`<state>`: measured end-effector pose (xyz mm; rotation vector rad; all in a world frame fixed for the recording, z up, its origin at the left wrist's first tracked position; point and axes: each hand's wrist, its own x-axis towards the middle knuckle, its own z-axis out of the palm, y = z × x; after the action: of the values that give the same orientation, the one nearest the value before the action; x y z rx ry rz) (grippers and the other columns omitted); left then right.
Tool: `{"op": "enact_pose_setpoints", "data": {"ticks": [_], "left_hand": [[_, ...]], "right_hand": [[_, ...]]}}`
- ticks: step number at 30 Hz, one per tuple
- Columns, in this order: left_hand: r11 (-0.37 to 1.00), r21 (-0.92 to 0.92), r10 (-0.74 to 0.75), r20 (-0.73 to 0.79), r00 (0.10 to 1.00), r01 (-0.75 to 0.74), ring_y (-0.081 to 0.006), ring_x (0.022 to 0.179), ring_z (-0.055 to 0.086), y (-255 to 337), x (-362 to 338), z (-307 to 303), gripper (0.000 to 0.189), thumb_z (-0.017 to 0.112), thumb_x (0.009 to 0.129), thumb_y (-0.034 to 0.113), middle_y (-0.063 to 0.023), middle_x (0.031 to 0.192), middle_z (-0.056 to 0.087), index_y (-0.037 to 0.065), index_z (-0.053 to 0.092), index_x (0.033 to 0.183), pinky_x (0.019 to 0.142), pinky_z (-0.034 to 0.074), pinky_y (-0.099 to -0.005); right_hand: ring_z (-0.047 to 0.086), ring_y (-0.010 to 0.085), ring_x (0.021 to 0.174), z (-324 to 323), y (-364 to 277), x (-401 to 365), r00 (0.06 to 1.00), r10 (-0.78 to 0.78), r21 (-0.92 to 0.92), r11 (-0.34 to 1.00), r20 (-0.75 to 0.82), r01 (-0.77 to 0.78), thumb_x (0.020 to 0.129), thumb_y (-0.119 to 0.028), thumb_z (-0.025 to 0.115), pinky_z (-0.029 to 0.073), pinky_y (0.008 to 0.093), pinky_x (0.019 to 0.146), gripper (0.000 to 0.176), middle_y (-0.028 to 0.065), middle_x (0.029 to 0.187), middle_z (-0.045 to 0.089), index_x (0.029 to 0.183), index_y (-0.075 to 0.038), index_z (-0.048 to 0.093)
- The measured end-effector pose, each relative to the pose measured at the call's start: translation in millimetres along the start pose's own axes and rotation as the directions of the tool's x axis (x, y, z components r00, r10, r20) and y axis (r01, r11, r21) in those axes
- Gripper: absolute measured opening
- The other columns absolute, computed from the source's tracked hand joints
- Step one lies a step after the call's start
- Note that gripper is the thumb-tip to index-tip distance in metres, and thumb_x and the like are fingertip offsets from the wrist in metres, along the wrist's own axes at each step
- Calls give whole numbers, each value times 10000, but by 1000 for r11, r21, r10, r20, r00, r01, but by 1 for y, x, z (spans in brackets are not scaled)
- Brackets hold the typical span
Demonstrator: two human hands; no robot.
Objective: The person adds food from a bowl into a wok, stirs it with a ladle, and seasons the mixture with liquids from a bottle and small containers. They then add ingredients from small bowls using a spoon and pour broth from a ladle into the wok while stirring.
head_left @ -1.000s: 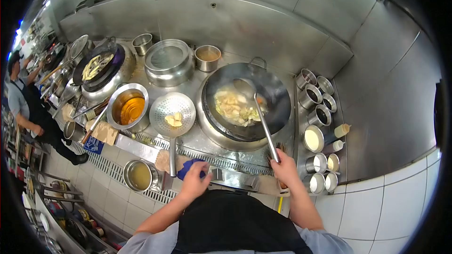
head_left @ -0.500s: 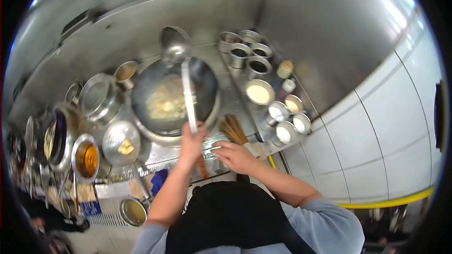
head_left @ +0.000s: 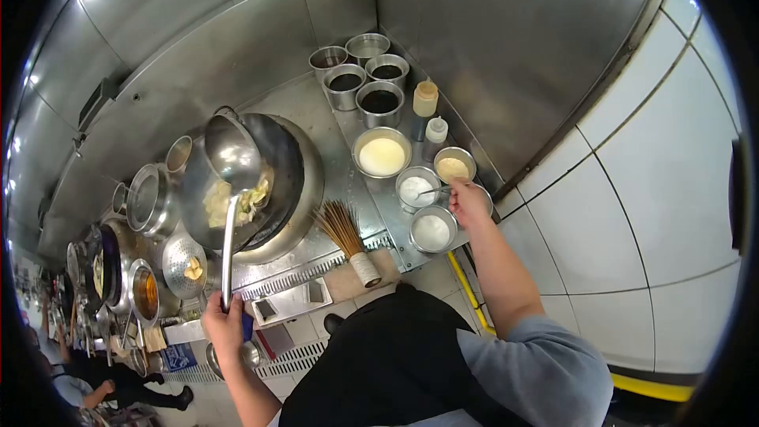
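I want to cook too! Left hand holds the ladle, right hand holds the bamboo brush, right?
No. In the head view the right hand holds a small spoon at the seasoning pots; the bamboo brush lies untouched. The left hand does hold the ladle.

Silver ladle, white-filled bowl

The 2 hands are well apart. The left hand sits low and out to the left, fingers curled tight in a full fist. Its bare left forearm runs back toward the body. The right hand is stretched forward on the right, back of the hand up and fingertips pinched together. The right forearm is bare and nearly straight, with the grey-blue sleeve starting at the elbow.
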<state>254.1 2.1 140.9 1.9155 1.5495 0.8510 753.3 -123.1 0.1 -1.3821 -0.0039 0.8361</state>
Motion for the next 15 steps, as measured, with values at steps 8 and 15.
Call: {"op": "enact_pose_setpoints", "data": {"ticks": [8,15], "left_hand": [[813,556,52,226,973,-172,-379,702,598,81,-27,-11,226,693,744,208,-181,732,616,34,620,867,613,457,-434],[704,636,1,446,895,-317,-365,708,605,113,-25,-7,208,695,729,223,-169,756,627,57,624,832,620,459,-453]], "right_hand": [[625,269,736,-17,-42,-81,481,-721,-658,46,499,752,896,-143,533,496,339,683,192,171,885,645,1003,-28,645],[608,189,594,-56,-8,-3,759,-647,-556,607,70,568,917,-164,523,483,300,591,233,132,800,640,1005,23,631]]}}
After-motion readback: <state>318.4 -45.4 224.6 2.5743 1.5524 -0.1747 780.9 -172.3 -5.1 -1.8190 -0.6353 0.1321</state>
